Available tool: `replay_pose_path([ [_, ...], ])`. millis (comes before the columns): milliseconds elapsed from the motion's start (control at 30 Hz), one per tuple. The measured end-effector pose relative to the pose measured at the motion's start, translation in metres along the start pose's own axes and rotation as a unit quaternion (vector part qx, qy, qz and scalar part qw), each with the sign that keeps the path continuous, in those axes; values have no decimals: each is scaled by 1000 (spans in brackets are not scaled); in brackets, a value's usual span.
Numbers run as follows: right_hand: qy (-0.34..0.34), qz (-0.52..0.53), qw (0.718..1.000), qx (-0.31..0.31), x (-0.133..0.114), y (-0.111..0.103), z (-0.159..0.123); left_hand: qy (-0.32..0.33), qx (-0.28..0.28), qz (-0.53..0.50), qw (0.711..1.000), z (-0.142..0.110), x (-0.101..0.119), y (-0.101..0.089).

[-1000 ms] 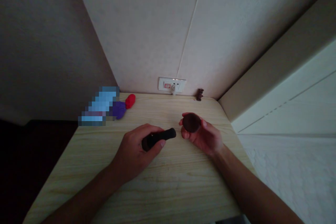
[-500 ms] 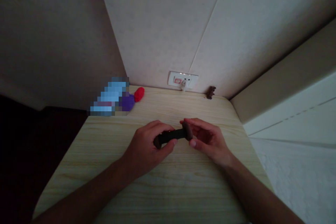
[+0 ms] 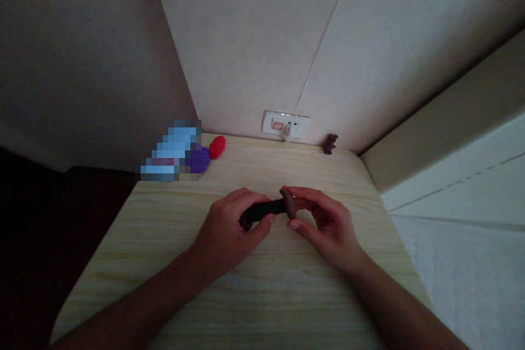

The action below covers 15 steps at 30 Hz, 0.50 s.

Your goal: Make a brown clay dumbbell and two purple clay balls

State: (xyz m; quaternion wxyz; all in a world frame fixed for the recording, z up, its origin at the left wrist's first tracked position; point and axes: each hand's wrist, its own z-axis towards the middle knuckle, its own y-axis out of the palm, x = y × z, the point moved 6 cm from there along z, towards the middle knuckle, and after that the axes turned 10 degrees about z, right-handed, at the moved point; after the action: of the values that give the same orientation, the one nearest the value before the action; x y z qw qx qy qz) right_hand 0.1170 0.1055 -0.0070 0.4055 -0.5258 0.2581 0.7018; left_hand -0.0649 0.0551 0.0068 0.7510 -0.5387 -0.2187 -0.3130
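A dark spool-shaped piece (image 3: pixel 266 210) lies sideways between my hands, just above the wooden tabletop. It has a black shaft and a wider reddish-brown disc (image 3: pixel 289 203) at its right end. My left hand (image 3: pixel 232 221) is closed around the shaft, thumb in front and fingers behind, covering part of the left end. Thumb and fingertips of my right hand (image 3: pixel 326 221) pinch the rim of the disc from the right. What the piece is made of I cannot tell.
A pale wood-grain tabletop (image 3: pixel 262 295) fills the foreground. At its back left sit a purple lump (image 3: pixel 199 160), a red lump (image 3: pixel 217 147) and a blurred blue item (image 3: pixel 170 153). A small brown figure (image 3: pixel 330 144) stands back right. Behind is a wall socket (image 3: pixel 286 124) with a plug.
My right thumb and fingers have shifted slightly left along the disc, and the disc has tilted and moved a little left. My left hand stays nearly still.
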Motion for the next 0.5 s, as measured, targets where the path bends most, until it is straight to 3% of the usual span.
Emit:
replay_pose_path([
  [267,-95,-143,985,-14,-18,10,1,-15,14,4,1000,-4,-3,3],
  [500,-168,-202,965,25,-24,9,-5,-28,-7,-21,999,-5,-3,5],
])
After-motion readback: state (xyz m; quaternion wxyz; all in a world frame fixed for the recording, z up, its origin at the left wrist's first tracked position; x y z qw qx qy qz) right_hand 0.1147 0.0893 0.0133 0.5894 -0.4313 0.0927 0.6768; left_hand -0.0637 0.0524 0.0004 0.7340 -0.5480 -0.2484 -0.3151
